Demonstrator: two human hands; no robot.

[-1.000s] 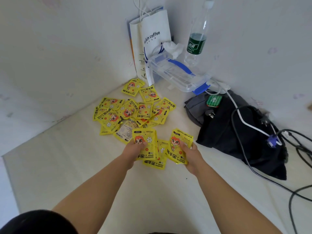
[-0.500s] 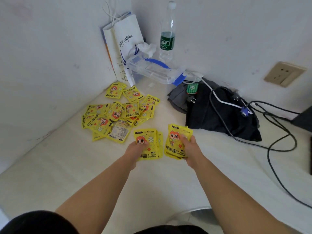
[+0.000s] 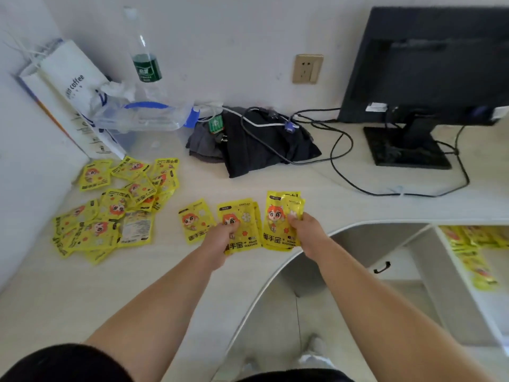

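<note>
Yellow hand-warmer packets with a red-haired cartoon lie in a loose pile (image 3: 115, 213) at the left of the pale desk (image 3: 82, 293). My left hand (image 3: 220, 244) holds a small stack of packets (image 3: 242, 224) near the desk's middle. My right hand (image 3: 305, 232) grips another stack of packets (image 3: 278, 216), lifted and tilted, just right of it. A single packet (image 3: 194, 220) lies flat on the desk left of my left hand.
A white coffee bag (image 3: 68, 97), a clear plastic box (image 3: 137, 117) and a water bottle (image 3: 144, 51) stand at the back left. Dark cloth (image 3: 261, 150) with cables lies behind. A black monitor (image 3: 429, 64) stands right. More yellow packets (image 3: 476, 252) lie on a shelf below.
The view has swung right, bringing the monitor and shelf into sight. Both hands with their stacks have moved right, away from the pile, and one packet now lies alone on the desk.
</note>
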